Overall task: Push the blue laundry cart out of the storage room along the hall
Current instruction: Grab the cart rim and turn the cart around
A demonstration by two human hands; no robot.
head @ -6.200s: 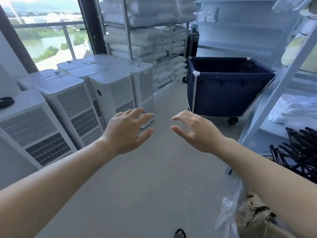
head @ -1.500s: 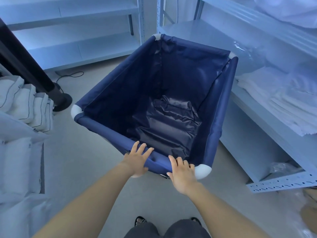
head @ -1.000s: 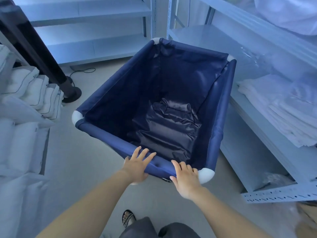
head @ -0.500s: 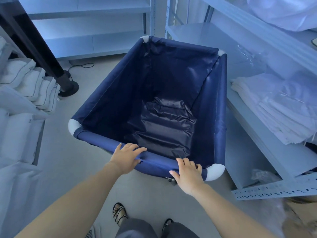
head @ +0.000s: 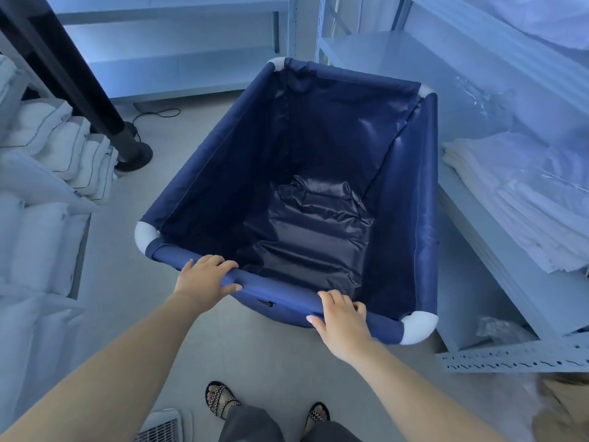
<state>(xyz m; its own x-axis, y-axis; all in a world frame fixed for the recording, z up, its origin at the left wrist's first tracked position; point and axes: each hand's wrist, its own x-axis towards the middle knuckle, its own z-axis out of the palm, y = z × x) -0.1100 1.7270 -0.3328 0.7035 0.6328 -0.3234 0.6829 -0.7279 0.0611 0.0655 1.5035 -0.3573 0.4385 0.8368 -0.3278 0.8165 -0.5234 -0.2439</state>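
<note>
The blue laundry cart (head: 411,199) stands in front of me, an empty navy fabric bin with white corner caps. Its right side lies close along a metal shelf. My left hand (head: 204,279) grips the near rim bar toward its left end, fingers curled over the top. My right hand (head: 342,317) grips the same bar near the right corner, thumb underneath. Both arms are stretched forward. The cart's wheels are hidden under the bin.
A metal shelving unit (head: 510,358) with folded white linen (head: 516,199) runs along the right. Shelves of folded white pillows (head: 60,145) line the left. A black pole with a round base (head: 134,154) stands left of the cart. Bare grey floor (head: 137,301) lies between.
Since a second ago my fingers have curled from flat on the rim to a grip around it. The cart's near end has swung a little to the right.
</note>
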